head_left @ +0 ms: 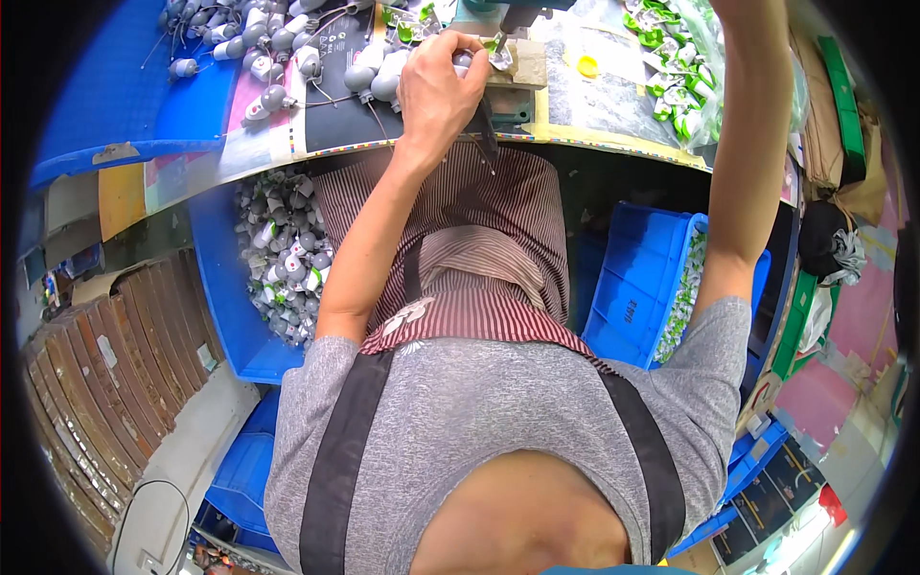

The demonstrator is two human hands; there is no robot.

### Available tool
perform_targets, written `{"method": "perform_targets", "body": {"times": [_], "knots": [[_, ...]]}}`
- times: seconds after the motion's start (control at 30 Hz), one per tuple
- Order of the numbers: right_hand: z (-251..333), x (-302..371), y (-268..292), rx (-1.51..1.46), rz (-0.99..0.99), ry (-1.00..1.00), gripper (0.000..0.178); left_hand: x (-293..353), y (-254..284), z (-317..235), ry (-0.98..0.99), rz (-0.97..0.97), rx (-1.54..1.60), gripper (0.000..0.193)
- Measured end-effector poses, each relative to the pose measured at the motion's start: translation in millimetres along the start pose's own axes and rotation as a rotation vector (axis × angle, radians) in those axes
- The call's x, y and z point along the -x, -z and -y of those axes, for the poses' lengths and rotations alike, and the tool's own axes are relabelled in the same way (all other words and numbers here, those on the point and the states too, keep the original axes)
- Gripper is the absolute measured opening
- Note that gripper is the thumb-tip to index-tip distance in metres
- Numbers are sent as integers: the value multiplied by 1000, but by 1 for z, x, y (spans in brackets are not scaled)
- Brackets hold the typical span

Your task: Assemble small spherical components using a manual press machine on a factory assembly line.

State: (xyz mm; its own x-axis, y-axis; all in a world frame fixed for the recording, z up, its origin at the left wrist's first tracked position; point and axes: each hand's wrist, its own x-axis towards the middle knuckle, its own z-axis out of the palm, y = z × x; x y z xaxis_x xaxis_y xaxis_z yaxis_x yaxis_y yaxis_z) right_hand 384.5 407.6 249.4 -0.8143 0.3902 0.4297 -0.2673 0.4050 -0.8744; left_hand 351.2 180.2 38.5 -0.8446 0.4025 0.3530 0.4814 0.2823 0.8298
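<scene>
Head view: left hand [438, 91] curls round a grey piece [462, 59] at the machine [475, 11], inside the table's [613, 110] near edge; open room runs right toward green-and-white parts [682, 96]; right hand's out of sight, grip untellable.

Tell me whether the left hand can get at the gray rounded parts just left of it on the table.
Probably yes: the gray rounded parts lie right beside the left hand, with nothing showing between, though its fingers seem closed on another part.
</scene>
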Motion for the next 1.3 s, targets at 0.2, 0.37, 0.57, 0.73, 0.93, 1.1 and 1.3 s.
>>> {"method": "perform_targets", "body": {"times": [0.2, 0.37, 0.57, 0.73, 0.93, 1.1, 1.3], "knots": [[-45, 17, -19, -414, -286, -350, 34, 6, 19, -11, 68, 108, 126, 20], [-92, 90, 2, -285, -21, -481, 41, -5, 51, -1, 228, 25, 176, 24], [-110, 162, -41, -53, 0, -534, 43, -44, 77, 75, -196, -228, -428, 40], [-133, 189, -36, 544, 27, -135, 25, -50, 149, 141, 89, -68, -875, 34], [-172, 183, 29, 1156, -243, -99, 20, -54, 146, 120, 153, 112, -879, 40], [-201, 164, 53, 1460, -137, 92, 30, -45, 154, 115, 116, 177, -903, 39], [-208, 146, 72, 1569, -19, 52, 22, -9, 163, 88, 466, -92, 206, 40]]}}
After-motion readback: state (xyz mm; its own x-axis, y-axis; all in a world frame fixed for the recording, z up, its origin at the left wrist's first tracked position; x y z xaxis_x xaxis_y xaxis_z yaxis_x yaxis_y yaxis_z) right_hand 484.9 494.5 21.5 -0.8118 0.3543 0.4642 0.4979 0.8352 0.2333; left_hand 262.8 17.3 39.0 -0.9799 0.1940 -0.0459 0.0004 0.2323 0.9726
